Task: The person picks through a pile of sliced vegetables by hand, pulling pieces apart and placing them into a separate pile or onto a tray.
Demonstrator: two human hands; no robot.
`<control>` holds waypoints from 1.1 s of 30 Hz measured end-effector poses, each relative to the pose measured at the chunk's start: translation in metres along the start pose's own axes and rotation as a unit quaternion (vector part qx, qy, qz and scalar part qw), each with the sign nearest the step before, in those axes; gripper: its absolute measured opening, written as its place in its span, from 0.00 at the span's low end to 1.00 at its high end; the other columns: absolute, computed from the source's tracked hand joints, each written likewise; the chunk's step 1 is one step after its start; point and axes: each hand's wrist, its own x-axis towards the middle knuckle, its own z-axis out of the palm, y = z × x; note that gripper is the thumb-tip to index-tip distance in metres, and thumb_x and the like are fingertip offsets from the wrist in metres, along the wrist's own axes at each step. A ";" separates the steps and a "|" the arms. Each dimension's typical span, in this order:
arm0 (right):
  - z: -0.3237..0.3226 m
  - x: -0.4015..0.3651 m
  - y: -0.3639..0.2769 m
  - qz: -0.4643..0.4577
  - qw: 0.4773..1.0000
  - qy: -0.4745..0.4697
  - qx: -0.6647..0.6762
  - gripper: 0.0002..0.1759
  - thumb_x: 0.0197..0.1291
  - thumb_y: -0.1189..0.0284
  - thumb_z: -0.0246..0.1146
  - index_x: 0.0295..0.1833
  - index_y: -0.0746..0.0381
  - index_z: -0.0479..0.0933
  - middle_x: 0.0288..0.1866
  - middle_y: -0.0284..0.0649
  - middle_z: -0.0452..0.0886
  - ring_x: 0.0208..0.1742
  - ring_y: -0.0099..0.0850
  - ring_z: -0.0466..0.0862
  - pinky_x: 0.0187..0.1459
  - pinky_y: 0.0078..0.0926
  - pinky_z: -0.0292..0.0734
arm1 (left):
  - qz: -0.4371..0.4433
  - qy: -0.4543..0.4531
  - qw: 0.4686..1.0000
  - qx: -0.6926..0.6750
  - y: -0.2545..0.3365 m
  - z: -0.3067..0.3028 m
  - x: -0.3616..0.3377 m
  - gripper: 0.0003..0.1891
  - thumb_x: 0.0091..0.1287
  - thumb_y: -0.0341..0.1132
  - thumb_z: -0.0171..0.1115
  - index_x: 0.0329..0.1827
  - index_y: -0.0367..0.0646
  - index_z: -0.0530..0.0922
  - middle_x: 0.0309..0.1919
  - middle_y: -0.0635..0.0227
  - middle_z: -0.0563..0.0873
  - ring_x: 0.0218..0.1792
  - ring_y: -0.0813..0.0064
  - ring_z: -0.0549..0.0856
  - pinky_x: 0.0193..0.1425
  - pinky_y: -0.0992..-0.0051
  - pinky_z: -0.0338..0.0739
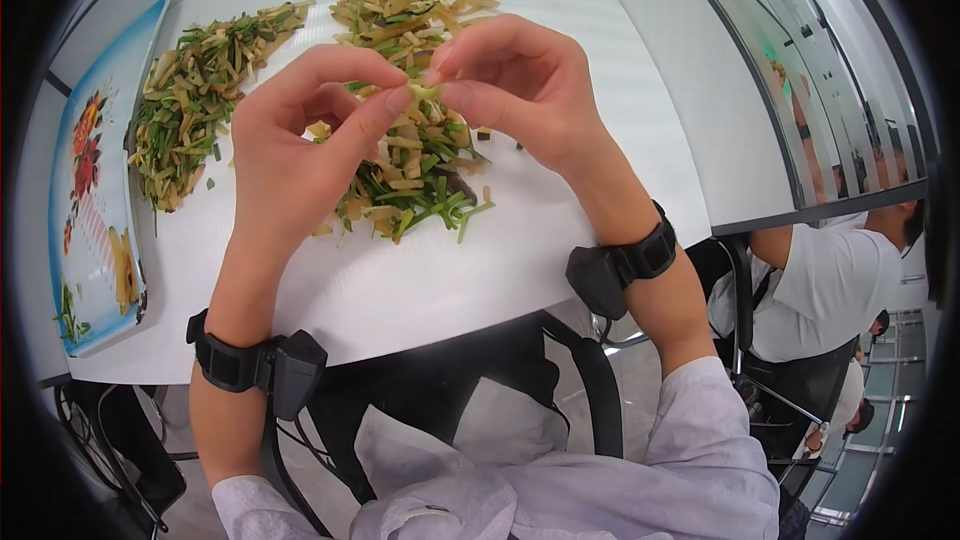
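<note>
My left hand (pixel 290 145) and my right hand (pixel 535 90) meet above the white table, thumbs and forefingers pinched together. Between their fingertips is a small pale-green vegetable piece (pixel 426 93), gripped from both sides. Right below lies a loose pile of cut vegetables (pixel 405 155), with green strips and yellowish-brown sticks, partly hidden by my hands. To the left of my left hand spreads another pile of similar cut pieces (pixel 185 125), beside the tray.
A white tray (pixel 100 230) with a blue rim and printed flowers stands along the table's left side; some green and yellow bits lie on it. A panel borders the table (pixel 600 230) on the right. Beyond it sits a person in a white shirt (pixel 830 280).
</note>
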 end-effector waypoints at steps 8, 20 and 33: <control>0.000 0.000 0.005 -0.021 0.996 0.007 -0.090 0.09 0.59 0.83 0.68 0.45 0.66 0.81 0.41 0.37 0.85 0.38 0.20 0.82 0.38 0.17 0.78 | -0.030 0.034 0.997 0.068 -0.004 -0.002 0.000 0.05 0.62 0.28 0.71 0.39 0.41 0.86 0.29 0.76 0.87 0.23 0.89 0.79 0.26 0.87 0.68; 0.009 -0.001 0.005 -0.076 0.974 0.055 -0.204 0.06 0.56 0.81 0.69 0.39 0.61 0.84 0.33 0.30 0.86 0.29 0.16 0.80 0.33 0.15 0.75 | -0.048 0.038 0.995 0.075 -0.001 0.002 -0.003 0.07 0.65 0.28 0.68 0.45 0.41 0.87 0.29 0.76 0.86 0.23 0.90 0.77 0.27 0.87 0.69; 0.009 0.001 0.007 -0.102 0.979 0.058 -0.164 0.06 0.57 0.82 0.67 0.40 0.62 0.84 0.37 0.32 0.87 0.32 0.16 0.81 0.35 0.14 0.77 | -0.047 0.045 0.998 0.008 -0.002 0.008 -0.002 0.14 0.64 0.29 0.70 0.53 0.41 0.84 0.37 0.71 0.89 0.24 0.89 0.80 0.27 0.88 0.72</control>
